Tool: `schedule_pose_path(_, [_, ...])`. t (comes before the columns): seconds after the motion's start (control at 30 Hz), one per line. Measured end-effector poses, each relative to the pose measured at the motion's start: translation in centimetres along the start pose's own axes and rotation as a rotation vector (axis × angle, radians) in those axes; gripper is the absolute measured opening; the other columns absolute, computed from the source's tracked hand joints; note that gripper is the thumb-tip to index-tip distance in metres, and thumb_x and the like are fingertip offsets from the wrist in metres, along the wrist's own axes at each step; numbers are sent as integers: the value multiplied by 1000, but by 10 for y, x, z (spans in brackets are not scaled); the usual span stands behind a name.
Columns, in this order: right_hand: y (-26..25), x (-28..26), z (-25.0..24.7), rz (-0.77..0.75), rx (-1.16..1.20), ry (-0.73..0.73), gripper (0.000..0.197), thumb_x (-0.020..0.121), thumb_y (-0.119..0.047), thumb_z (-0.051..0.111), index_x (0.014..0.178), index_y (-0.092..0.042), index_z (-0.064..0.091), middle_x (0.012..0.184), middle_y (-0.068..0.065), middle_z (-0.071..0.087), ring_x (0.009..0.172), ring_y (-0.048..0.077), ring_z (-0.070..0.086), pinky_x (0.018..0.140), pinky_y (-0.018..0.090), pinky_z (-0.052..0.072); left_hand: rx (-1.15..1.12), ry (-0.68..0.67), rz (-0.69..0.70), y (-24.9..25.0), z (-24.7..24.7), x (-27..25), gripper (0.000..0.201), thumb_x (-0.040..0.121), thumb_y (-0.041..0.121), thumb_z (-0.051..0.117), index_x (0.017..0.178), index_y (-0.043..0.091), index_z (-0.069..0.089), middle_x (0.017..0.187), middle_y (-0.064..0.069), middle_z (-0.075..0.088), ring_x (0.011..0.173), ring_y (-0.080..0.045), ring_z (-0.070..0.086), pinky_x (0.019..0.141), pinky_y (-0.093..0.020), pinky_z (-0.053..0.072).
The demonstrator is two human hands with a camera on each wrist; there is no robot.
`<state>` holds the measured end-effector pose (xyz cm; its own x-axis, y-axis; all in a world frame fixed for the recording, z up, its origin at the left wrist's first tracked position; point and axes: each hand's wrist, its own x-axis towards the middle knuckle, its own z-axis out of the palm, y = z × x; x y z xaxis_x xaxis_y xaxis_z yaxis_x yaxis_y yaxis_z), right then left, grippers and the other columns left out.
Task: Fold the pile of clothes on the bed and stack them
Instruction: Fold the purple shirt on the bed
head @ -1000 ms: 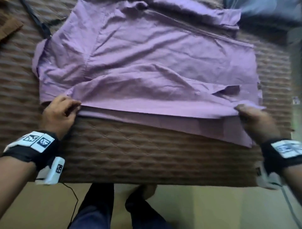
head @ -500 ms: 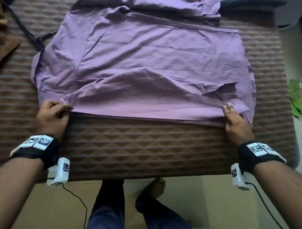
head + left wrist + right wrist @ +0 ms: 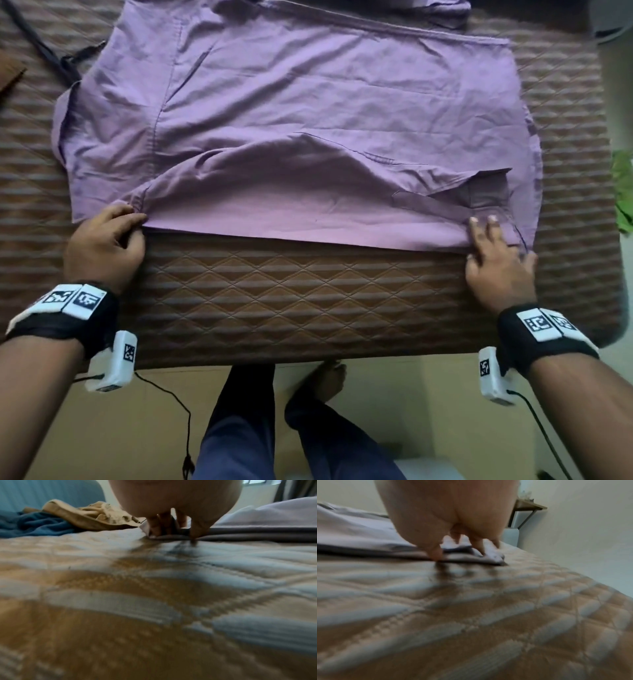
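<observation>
Purple shirt (image 3: 274, 102): left hand (image 3: 102, 250) pinches its near fold, right hand (image 3: 496, 263) presses flat-fingered, likely setting the crease.

Head view looks down; wrist views skim low — all share the bed (image 3: 308, 291).

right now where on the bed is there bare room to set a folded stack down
The widest bare strip of brown quilted bedspread runs between the purple shirt's near edge and the bed's front edge, bordered by the left hand and right hand. Narrower strips flank the shirt. Far left is crowded with a black strap.
</observation>
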<state>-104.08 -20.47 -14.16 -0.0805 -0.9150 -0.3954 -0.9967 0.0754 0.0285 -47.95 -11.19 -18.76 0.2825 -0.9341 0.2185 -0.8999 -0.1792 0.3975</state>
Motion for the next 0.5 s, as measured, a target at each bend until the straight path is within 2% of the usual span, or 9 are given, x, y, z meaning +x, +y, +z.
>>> schedule_pose_path(0.07, [-12,-8,-20,164,-84,7,67,92,-52,50,152,-30,31,164,6,14,141,47,26,107,75,10,192,16,18,11,-7,-2,35,82,22,53,109,15,75,130,-4,65,87,-44,60,76,-46,47])
schedule_pose_path(0.13, [-31,-9,-34,151,-13,132,62,90,-53,57,143,-22,48,161,10,23,144,47,21,105,77,6,217,49,108,33,-8,1,35,81,21,54,108,16,75,123,-9,68,82,-43,58,71,-45,43])
schedule_pose_path(0.17, [-44,-5,-38,53,53,216,55,91,-49,59,136,-18,56,157,12,33,144,44,25,105,76,8,167,43,182,48,-5,2,34,82,20,54,108,15,75,118,-11,68,83,-42,60,72,-47,44])
schedule_pose_path(0.23, [-76,15,-44,-252,219,311,45,91,-44,53,121,-13,67,139,12,57,135,35,45,105,69,25,24,5,342,79,10,12,30,86,18,55,107,12,76,114,-13,70,89,-40,64,78,-49,48])
schedule_pose_path(0.3, [-118,46,-50,-511,429,304,35,93,-33,53,110,-9,72,120,11,69,121,29,60,103,52,42,-84,-28,451,101,31,24,26,90,14,56,107,10,76,116,-14,70,99,-39,64,87,-50,49])
schedule_pose_path(0.37, [-165,77,-62,-572,570,190,26,94,-21,59,114,-9,71,117,9,70,115,25,62,101,31,42,-125,-58,512,112,51,36,27,97,17,51,108,9,76,120,-15,69,109,-38,62,97,-51,47])
schedule_pose_path(0.4, [-187,90,-69,-545,593,78,27,96,-22,60,119,-11,69,119,6,69,115,22,62,100,26,41,-124,-81,528,114,59,40,28,100,19,52,111,9,75,124,-15,67,114,-37,60,102,-52,44])
schedule_pose_path(0.47, [-227,112,-81,-473,563,-208,30,97,-35,60,121,-19,68,110,-2,69,104,12,63,95,25,45,-88,-179,525,110,70,43,32,100,26,53,124,12,68,136,-14,60,126,-34,54,112,-51,35])
schedule_pose_path(0.5, [-242,119,-86,-448,528,-322,31,95,-44,59,114,-22,70,98,-5,69,90,7,62,86,25,49,-54,-245,514,108,72,41,38,100,31,50,131,15,63,142,-13,55,132,-32,49,115,-50,29])
